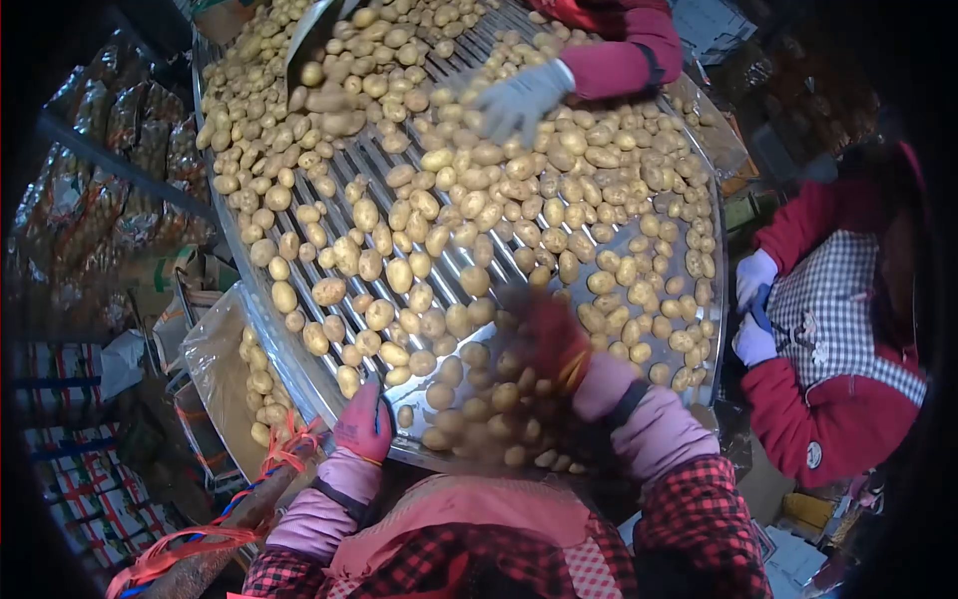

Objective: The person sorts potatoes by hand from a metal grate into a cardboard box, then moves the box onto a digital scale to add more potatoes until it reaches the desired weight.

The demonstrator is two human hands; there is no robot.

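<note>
My left hand [362, 424], in a pink glove with a dark palm, is at the near left rim of a metal sorting table [319, 384]. Its fingers are stretched out, with nothing visible in them. A single small potato [405, 415] lies just to its right. My right hand [547, 339], in a red and dark glove, is smeared by motion above the near part of the table, so its fingers do not show clearly. Below and around it are blurred potatoes [469, 399] on a smooth metal plate. More potatoes [399, 275] lie over the slatted bars.
Across the table, a co-worker's grey-gloved hand [524, 100] reaches over the potatoes. Another person in a checked apron [823, 299] stands at right. A plastic-lined box [225, 349] with potatoes is at left. A metal scoop-like sheet [307, 40] stands at the far left.
</note>
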